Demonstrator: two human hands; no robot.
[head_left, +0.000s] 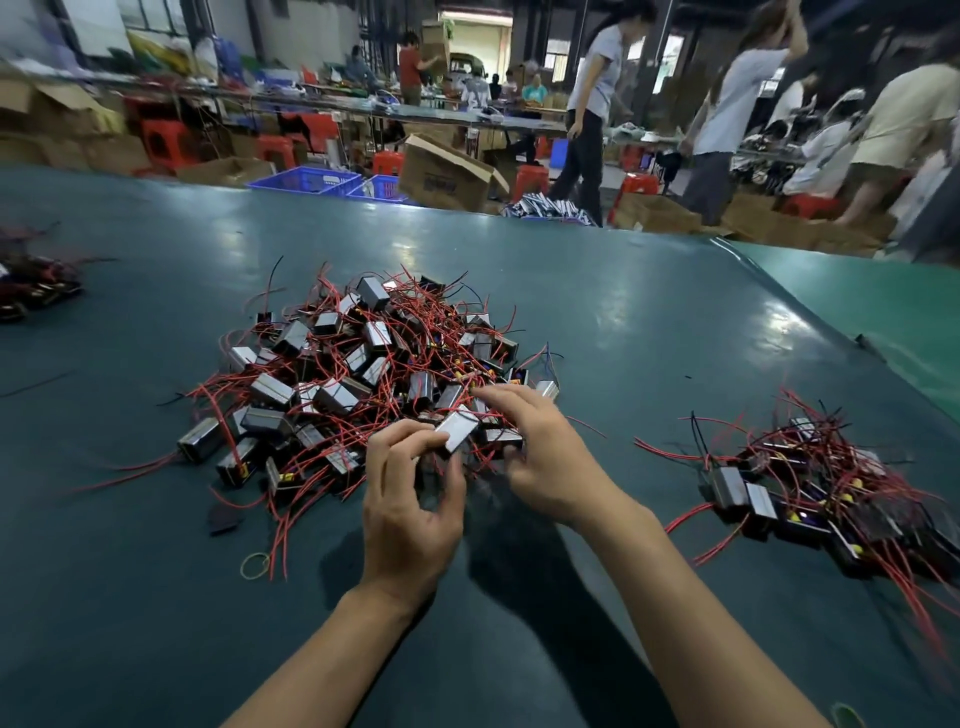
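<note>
A small box (456, 434) with a silvery face sits tilted between the two hands, just above the near side of a big pile (363, 374) of like boxes and red wires in the middle of the counter (156, 571). The left hand (410, 499) pinches the box's near end with curled fingers and thumb. The right hand (540, 457) is just beside the box's other end, with its fingers bent over the pile. Whether it grips anything cannot be told.

A yellow rubber band (254, 565) lies on the counter near the left hand, at the pile's near edge. A smaller pile (810, 493) of boxes and wires lies towards the right edge, well apart from the hands, and a third heap (31, 286) lies at the left edge.

Beyond the far edge stand two blue baskets (306, 182), whose contents are too blurred to make out. Just beside them an open cardboard carton (447, 171) stands tilted, and its inside is hidden.
</note>
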